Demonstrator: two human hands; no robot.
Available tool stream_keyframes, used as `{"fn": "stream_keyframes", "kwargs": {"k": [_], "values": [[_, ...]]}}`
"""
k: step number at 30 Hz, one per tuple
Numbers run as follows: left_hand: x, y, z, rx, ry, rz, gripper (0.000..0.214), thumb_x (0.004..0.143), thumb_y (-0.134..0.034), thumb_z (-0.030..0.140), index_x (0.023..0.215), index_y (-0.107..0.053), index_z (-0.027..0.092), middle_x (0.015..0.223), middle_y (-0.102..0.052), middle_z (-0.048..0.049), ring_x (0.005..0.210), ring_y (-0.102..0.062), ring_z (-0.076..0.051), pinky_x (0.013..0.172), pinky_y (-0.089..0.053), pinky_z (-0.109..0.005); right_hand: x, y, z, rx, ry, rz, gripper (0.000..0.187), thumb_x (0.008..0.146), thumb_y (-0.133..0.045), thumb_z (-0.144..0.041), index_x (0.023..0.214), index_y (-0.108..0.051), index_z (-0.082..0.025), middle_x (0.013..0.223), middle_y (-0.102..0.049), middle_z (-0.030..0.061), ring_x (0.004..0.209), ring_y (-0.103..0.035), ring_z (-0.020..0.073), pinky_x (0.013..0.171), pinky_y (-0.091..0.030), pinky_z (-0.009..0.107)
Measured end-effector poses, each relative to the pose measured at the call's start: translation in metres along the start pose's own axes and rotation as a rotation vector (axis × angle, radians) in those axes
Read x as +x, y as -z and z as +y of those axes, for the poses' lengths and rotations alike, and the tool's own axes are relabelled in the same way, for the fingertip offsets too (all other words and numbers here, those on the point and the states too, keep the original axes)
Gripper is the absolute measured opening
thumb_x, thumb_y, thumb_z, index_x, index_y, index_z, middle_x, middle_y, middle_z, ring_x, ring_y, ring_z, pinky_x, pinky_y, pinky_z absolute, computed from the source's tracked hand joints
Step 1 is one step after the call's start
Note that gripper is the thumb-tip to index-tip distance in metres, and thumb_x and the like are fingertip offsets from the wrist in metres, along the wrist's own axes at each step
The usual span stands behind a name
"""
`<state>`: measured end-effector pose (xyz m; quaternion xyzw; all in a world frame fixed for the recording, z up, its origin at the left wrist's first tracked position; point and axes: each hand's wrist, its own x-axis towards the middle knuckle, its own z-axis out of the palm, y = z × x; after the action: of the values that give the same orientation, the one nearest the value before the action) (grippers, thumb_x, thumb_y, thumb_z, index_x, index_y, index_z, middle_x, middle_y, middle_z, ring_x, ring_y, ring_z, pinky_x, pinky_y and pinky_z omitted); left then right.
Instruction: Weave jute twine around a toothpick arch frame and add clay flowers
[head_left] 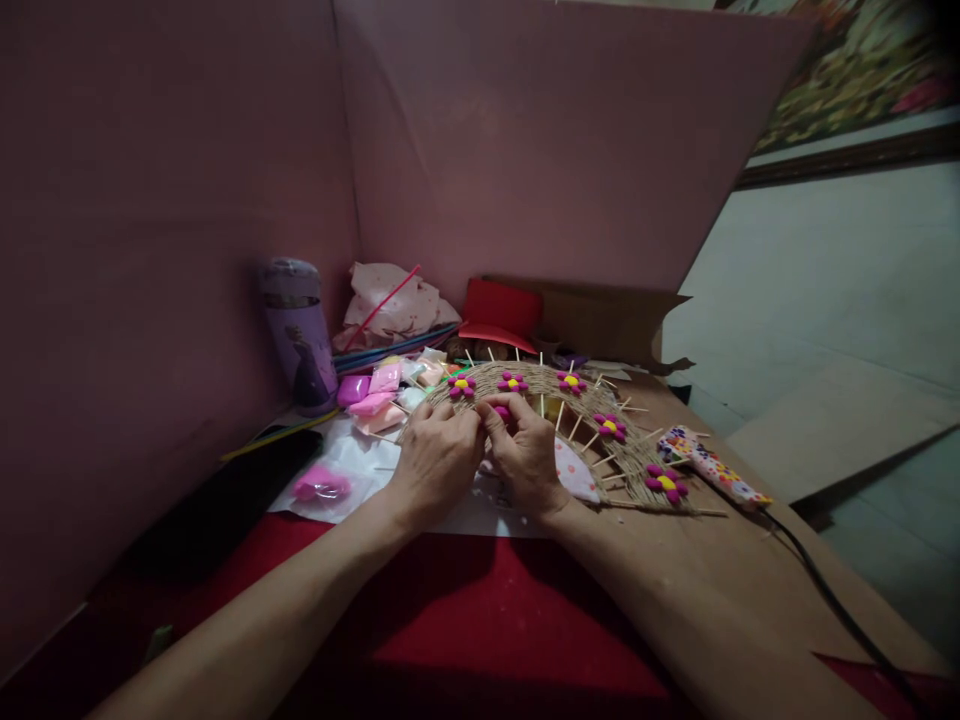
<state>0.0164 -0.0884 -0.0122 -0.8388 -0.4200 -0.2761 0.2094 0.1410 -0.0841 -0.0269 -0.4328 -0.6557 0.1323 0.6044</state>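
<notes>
My left hand (441,452) and my right hand (525,455) meet at the fingertips, both closed, in front of a fan-shaped piece woven from twine (487,378) over wooden sticks. A small lump of magenta clay (502,412) shows between the thumb and fingers of my right hand. What my left fingertips pinch is hidden. Magenta clay flowers with yellow centres, such as this flower (666,484), sit along the twine band. Below the band, partly behind my right hand, lies a white piece with coral dots (576,472).
Packets of pink clay (371,403) lie behind my left hand, by a purple tumbler (300,335). One magenta packet (322,484) rests on white plastic. On the right, a flower-patterned glue gun (712,466) with a black cord lies on cardboard (720,570). Pink panels stand behind.
</notes>
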Motion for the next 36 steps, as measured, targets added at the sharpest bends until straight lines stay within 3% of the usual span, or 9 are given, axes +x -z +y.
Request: {"fn": "stream_keyframes", "kwargs": {"k": [5, 12, 18, 23, 29, 33, 36], "values": [[-0.006, -0.004, -0.002, -0.201, 0.093, -0.024, 0.018, 0.087, -0.043, 0.022, 0.077, -0.057, 0.015, 0.073, -0.061, -0.0070, 0.073, -0.055, -0.021, 0.071, -0.037, -0.036, -0.002, 0.001, -0.003, -0.049, 0.042, -0.051, 0.021, 0.086, -0.053, -0.038, 0.079, -0.060, -0.019, 0.064, -0.058, -0.0025, 0.056, -0.052, 0.0106, 0.057, -0.040, 0.022], [-0.008, -0.004, -0.010, -0.802, 0.144, -0.097, 0.037, 0.093, -0.031, 0.033, 0.064, -0.050, 0.018, 0.059, -0.055, 0.0004, 0.059, -0.050, -0.013, 0.062, -0.037, -0.028, 0.000, -0.002, 0.003, 0.068, -0.063, -0.020, 0.023, 0.085, -0.053, -0.040, 0.077, -0.057, -0.019, 0.054, -0.050, -0.0053, 0.050, -0.047, 0.0090, 0.051, -0.038, 0.020], [-0.011, 0.001, -0.009, -0.600, 0.130, 0.038, 0.028, 0.088, -0.044, 0.033, 0.070, -0.059, 0.017, 0.069, -0.054, -0.0036, 0.071, -0.049, -0.017, 0.069, -0.038, -0.032, -0.003, 0.000, 0.005, 0.073, -0.009, -0.043, 0.021, 0.086, -0.052, -0.038, 0.081, -0.057, -0.019, 0.057, -0.051, -0.0045, 0.051, -0.047, 0.0095, 0.051, -0.038, 0.021], [-0.012, 0.003, -0.008, -0.576, 0.132, 0.107, 0.015, 0.080, -0.057, 0.028, 0.070, -0.060, 0.017, 0.068, -0.055, -0.0028, 0.074, -0.050, -0.018, 0.072, -0.040, -0.035, -0.006, 0.003, 0.001, 0.069, 0.027, -0.053, 0.018, 0.087, -0.052, -0.036, 0.080, -0.056, -0.020, 0.058, -0.053, -0.0040, 0.051, -0.048, 0.0102, 0.052, -0.040, 0.022], [-0.012, 0.004, -0.007, -0.549, 0.138, 0.151, 0.014, 0.081, -0.053, 0.021, 0.068, -0.055, 0.018, 0.067, -0.054, -0.0016, 0.074, -0.049, -0.017, 0.072, -0.040, -0.033, -0.006, 0.003, -0.001, 0.043, 0.022, -0.061, 0.019, 0.086, -0.052, -0.037, 0.079, -0.058, -0.020, 0.057, -0.052, -0.0039, 0.051, -0.047, 0.0105, 0.051, -0.038, 0.022], [-0.012, 0.008, -0.005, -0.610, 0.130, 0.146, 0.013, 0.081, -0.050, 0.019, 0.068, -0.054, 0.017, 0.069, -0.053, -0.0017, 0.074, -0.049, -0.016, 0.072, -0.040, -0.032, -0.006, 0.002, -0.001, 0.038, 0.022, -0.061, 0.019, 0.085, -0.054, -0.037, 0.078, -0.058, -0.020, 0.056, -0.050, -0.0044, 0.050, -0.045, 0.0098, 0.050, -0.036, 0.022], [-0.011, 0.011, -0.006, -0.796, 0.202, 0.200, 0.015, 0.083, -0.050, 0.024, 0.071, -0.054, 0.017, 0.071, -0.054, -0.0020, 0.074, -0.049, -0.015, 0.071, -0.040, -0.030, -0.005, 0.002, 0.001, 0.041, -0.010, -0.020, 0.019, 0.084, -0.055, -0.037, 0.078, -0.058, -0.019, 0.056, -0.049, -0.0046, 0.050, -0.044, 0.0094, 0.050, -0.037, 0.022]]}}
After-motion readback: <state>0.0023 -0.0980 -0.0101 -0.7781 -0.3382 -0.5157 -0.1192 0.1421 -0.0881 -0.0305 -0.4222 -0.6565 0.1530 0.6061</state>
